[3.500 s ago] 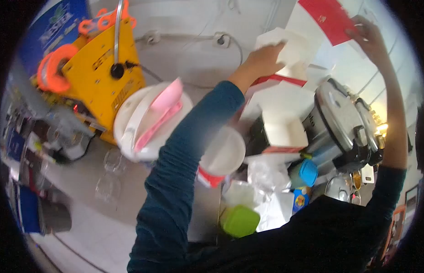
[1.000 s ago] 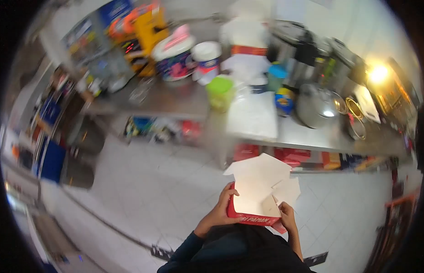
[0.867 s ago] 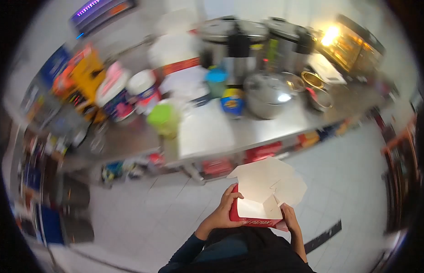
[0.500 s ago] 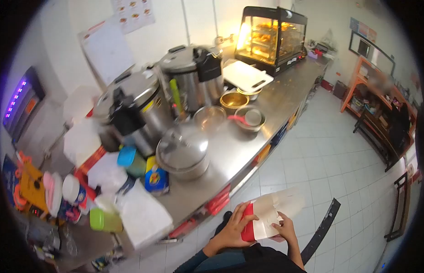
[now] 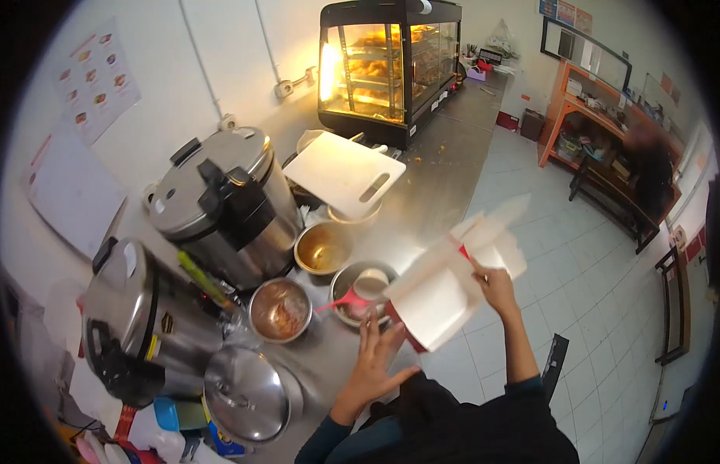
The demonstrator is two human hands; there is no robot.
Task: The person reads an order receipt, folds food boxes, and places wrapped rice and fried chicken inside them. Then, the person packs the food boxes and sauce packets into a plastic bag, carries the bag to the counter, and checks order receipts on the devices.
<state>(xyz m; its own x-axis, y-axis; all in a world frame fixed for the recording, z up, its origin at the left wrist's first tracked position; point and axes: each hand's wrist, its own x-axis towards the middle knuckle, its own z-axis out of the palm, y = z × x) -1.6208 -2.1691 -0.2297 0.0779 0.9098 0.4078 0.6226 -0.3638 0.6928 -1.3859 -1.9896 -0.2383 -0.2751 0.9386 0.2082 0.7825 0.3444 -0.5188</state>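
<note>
A paper food box (image 5: pixel 436 303), white inside with red on its outside, stands unfolded in front of me with its flaps raised. My right hand (image 5: pixel 495 290) is closed on the box's right side. My left hand (image 5: pixel 371 367) has its fingers spread, close to the box's lower left edge; whether it touches the box I cannot tell. Just beyond my left fingertips is a metal bowl (image 5: pixel 341 282) holding a pink-handled strainer or scoop (image 5: pixel 369 284).
A lidded metal pot (image 5: pixel 248 393), a bowl with reddish residue (image 5: pixel 280 311), a gold-toned bowl (image 5: pixel 323 249) and a white cutting board (image 5: pixel 341 172) crowd the steel counter. Two large cookers (image 5: pixel 221 201) line the wall. Beyond stands a lit food warmer (image 5: pixel 368 73); a person (image 5: pixel 655 166) is far right.
The box has moved up and away from my body, opening wider. My left hand has come off its side and spread. The view has swung right toward the food warmer.
</note>
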